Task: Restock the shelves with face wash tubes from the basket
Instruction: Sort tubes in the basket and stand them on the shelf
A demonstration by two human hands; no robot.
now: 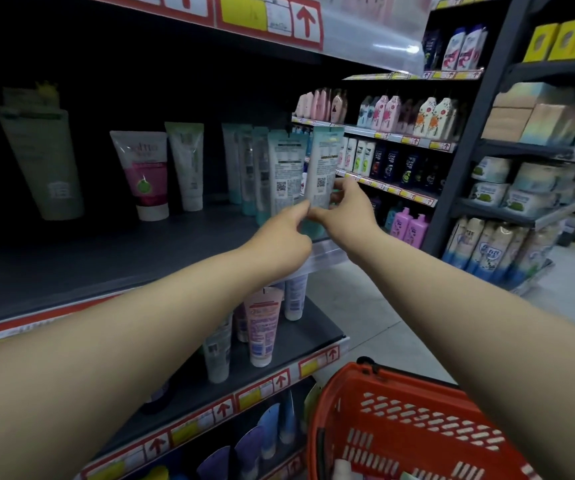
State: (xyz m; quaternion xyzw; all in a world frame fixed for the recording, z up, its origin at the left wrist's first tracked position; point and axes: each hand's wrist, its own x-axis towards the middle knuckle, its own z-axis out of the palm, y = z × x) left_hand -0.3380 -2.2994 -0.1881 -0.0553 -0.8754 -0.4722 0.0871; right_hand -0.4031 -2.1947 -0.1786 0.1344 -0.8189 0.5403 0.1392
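Deep shadow fills the near shelf [106, 258], its back almost black, while the aisle floor [365, 306] to the right is bright. The left hand [286, 240], right hand [348, 206] and face wash tube [324, 161] are evenly lit. Glare streaks the clear plastic guard [393, 48]. Edges bend; the lower price labels [189, 420] blur.

Two hands are in view: one left hand [279, 237] and one right hand [345, 209]. There is one red basket [400, 379]. The dark shelf [106, 254] carries five teal-and-white face wash tubes [286, 168], though the rear ones blur together. It also carries one pink-and-white tube [146, 174], one white tube with a green top [186, 168] and one large pale green tube [42, 161]. The lower shelf [313, 327] shows four separable tubes [264, 327]. Top right sit three yellow boxes [570, 39], and lower down stand two pink bottles [409, 228].
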